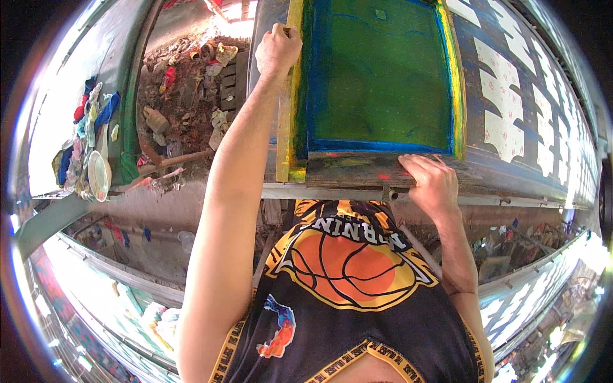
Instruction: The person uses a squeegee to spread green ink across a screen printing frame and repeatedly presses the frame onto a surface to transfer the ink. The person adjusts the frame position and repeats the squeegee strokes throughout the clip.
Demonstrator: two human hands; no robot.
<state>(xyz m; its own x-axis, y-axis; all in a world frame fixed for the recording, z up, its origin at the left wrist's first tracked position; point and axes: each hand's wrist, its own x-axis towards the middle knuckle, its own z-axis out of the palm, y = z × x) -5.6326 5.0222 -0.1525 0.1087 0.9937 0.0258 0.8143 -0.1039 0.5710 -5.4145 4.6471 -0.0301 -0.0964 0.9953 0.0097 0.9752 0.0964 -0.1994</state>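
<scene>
A wooden-framed printing screen [380, 76] with green mesh, edged in blue and yellow ink, lies flat on a long table. My left hand [278, 50] is stretched far forward and grips the frame's left side near its far corner. My right hand [433, 182] clasps the frame's near edge at the right. Under the screen runs dark blue cloth [511, 108] printed with pale panels.
The long printing table [338, 191] runs off to the right with its metal rail at my waist. To the left, a dirt floor holds rubble and scraps [185, 96]. A ledge carries coloured rags [86, 127] and a white bowl [99, 175]. Another printed table [128, 300] lies lower left.
</scene>
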